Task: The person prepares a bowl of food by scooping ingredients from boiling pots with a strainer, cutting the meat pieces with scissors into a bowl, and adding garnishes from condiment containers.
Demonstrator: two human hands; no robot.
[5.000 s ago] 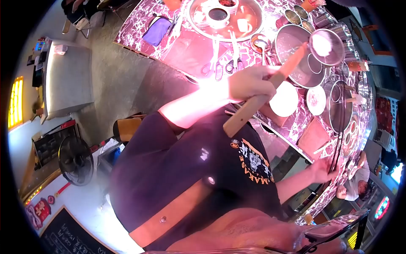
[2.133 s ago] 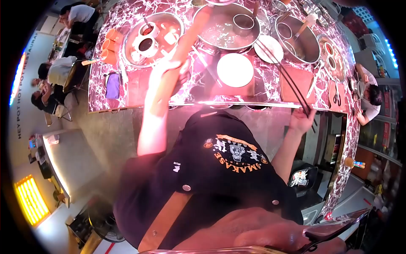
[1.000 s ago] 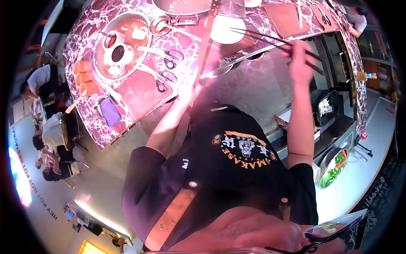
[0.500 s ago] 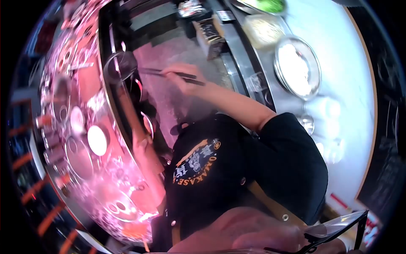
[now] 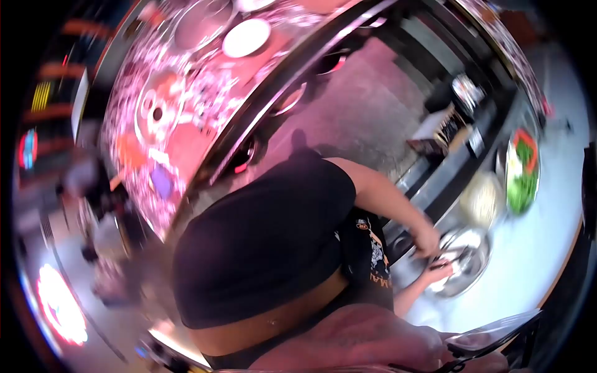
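My left hand (image 5: pixel 426 241) reaches across to the near rim of a metal bowl (image 5: pixel 483 267), its fingers closed and blurred around something I cannot make out. Just below it, my right hand (image 5: pixel 439 271) is closed on dark chopsticks (image 5: pixel 440 265) at the same bowl. Dark, blurred shapes lie inside the bowl between and beyond the hands. The long-handled strainer cannot be told apart. Beside the bowl is a container of pale food (image 5: pixel 482 200).
Right of the floor gap, a tray of green and red vegetables (image 5: pixel 523 177) sits on the white counter (image 5: pixel 528 242). An open box (image 5: pixel 451 129) stands near the dark ledge. Across the gap, the marbled table (image 5: pixel 211 93) bears pots and a white plate (image 5: pixel 247 38).
The view has swung from the marbled table to the counter. Both hands have moved away from the table to the metal bowl and come close together.
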